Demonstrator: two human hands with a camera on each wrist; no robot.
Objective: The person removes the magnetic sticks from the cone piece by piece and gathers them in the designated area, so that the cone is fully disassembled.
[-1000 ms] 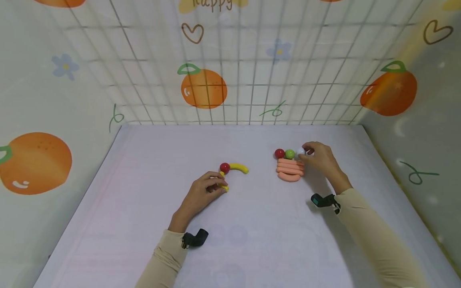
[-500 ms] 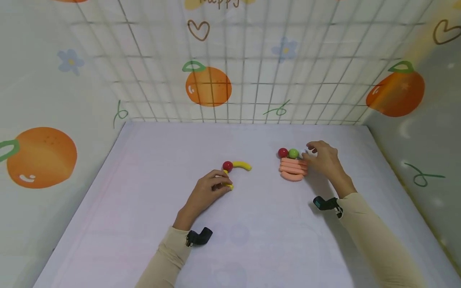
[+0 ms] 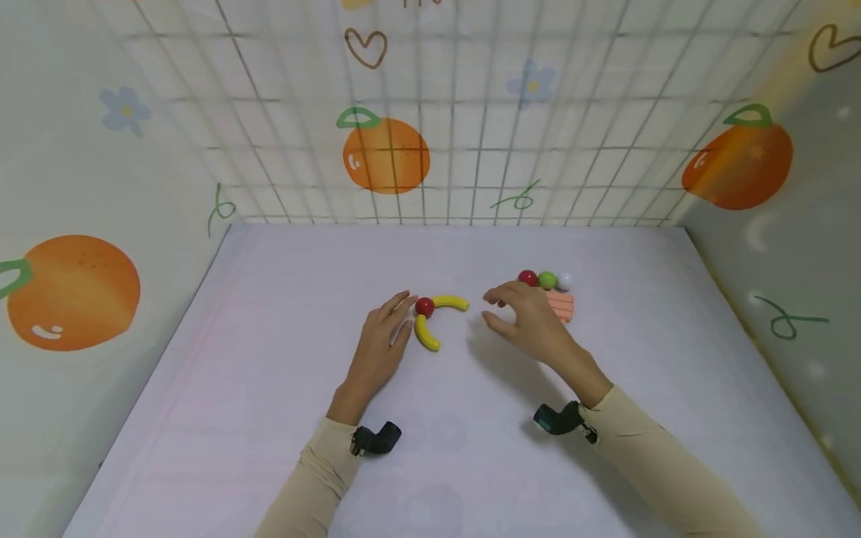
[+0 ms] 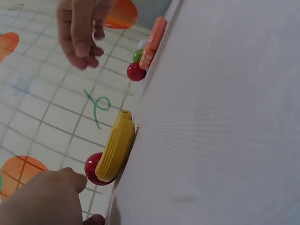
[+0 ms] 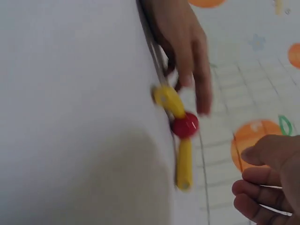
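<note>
Two toy bananas meet at a red ball [image 3: 424, 307] in the head view. One banana [image 3: 451, 302] points right; the nearer banana [image 3: 427, 333] runs toward the front. My left hand [image 3: 380, 344] lies just left of the red ball, fingertips close beside it; whether they touch is unclear. Between this group and the pink sausages [image 3: 561, 306], my right hand [image 3: 531, 317] hovers with parted fingers and holds nothing. It partly hides the sausages. Behind them sit a second red ball [image 3: 528, 277], a green ball [image 3: 548, 280] and a white ball [image 3: 565, 281] in a row.
A white cloth covers the table [image 3: 282, 299]. A grid-patterned curtain [image 3: 451, 172] printed with oranges rises along the back edge, and similar printed sheets [image 3: 60, 179] stand at both sides.
My right hand has left the white ball and moved left and toward the front. My left hand has let go of the nearer banana and shifted slightly left, with its fingers straighter.
</note>
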